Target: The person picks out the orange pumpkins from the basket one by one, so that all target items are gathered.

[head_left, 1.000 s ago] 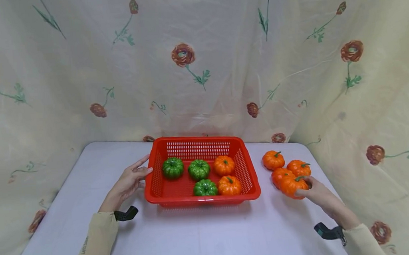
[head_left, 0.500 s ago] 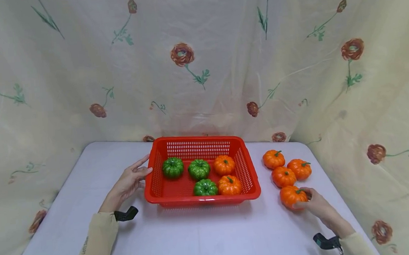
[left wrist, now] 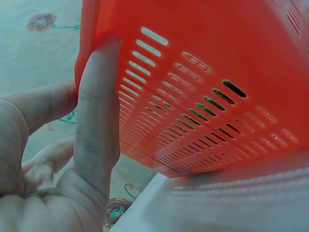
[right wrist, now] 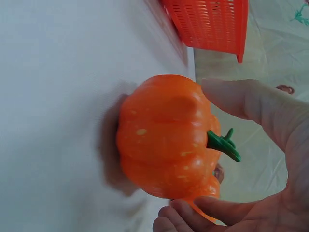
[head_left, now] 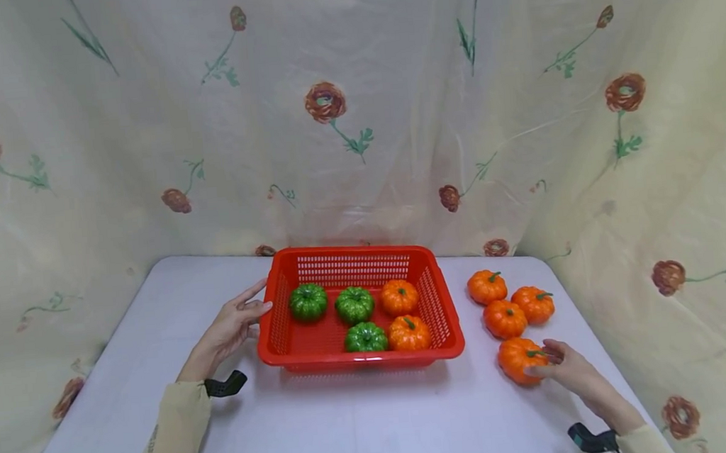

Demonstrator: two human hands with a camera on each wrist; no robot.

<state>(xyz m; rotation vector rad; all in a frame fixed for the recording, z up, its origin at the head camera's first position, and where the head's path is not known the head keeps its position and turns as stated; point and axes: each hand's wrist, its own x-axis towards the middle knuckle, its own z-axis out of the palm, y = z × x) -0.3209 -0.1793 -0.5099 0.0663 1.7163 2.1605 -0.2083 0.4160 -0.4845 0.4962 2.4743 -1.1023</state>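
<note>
In the head view, my left hand (head_left: pixel 227 333) holds the left rim of a red plastic basket (head_left: pixel 354 359). The left wrist view shows one digit up against the basket's slotted wall (left wrist: pixel 193 63) and another at the rim. Inside lie green pumpkins (head_left: pixel 354 305) and orange ones (head_left: pixel 408 332). At the right, my right hand (head_left: pixel 573 370) is beside an orange pumpkin (head_left: pixel 519 361) that sits on the table. Its thumb (right wrist: pixel 231 94) lies right at the pumpkin's edge in the right wrist view, while the other fingers are spread below, apart from the green stem (right wrist: pixel 223 145).
Behind that pumpkin, three more orange pumpkins (head_left: pixel 505 318) sit close together to the basket's right. The white table (head_left: pixel 353 426) reaches back to a flower-printed curtain (head_left: pixel 360 184), which also hangs at both sides.
My right hand has brought the orange pumpkin toward me, set it in front of the other three and loosened its fingers from it. My left hand and the basket have stayed in place.
</note>
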